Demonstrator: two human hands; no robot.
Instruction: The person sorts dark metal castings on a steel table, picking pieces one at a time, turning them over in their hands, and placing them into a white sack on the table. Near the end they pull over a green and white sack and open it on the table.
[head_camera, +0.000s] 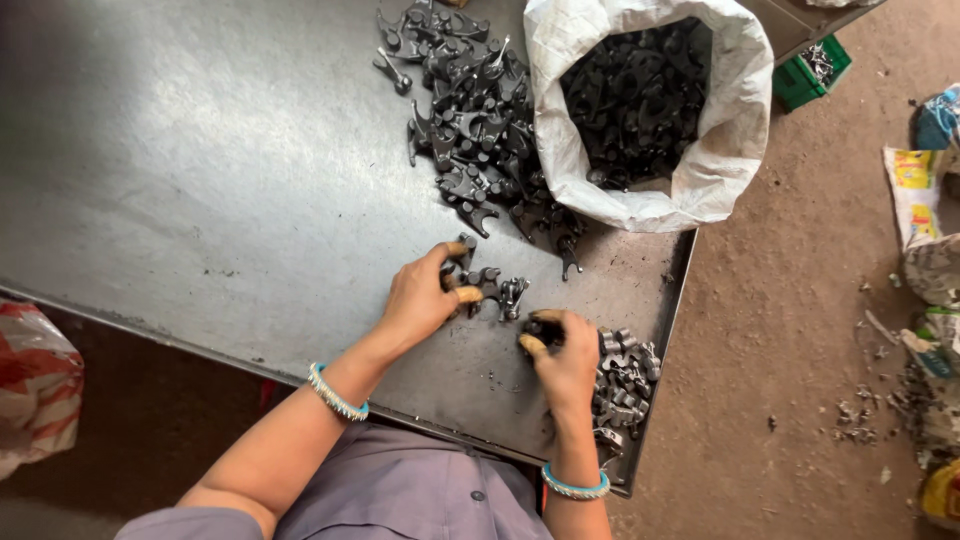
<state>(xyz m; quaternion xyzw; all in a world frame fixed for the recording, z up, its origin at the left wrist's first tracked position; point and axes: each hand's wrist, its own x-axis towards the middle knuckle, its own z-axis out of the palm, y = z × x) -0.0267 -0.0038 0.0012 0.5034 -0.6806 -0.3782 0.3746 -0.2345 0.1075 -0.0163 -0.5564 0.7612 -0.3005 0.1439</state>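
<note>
My left hand (418, 298) pinches a dark forging (468, 268) on the counter (220, 170), just below the pile (470, 120). My right hand (565, 360) grips another part (542, 326) beside the sorted heap (625, 385), near the sack (640, 110).

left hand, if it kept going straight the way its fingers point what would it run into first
The left hand points up and to the right across the metal table. It already touches a few dark metal parts; past them, the big pile of parts likely comes first, then the white sack.
</note>
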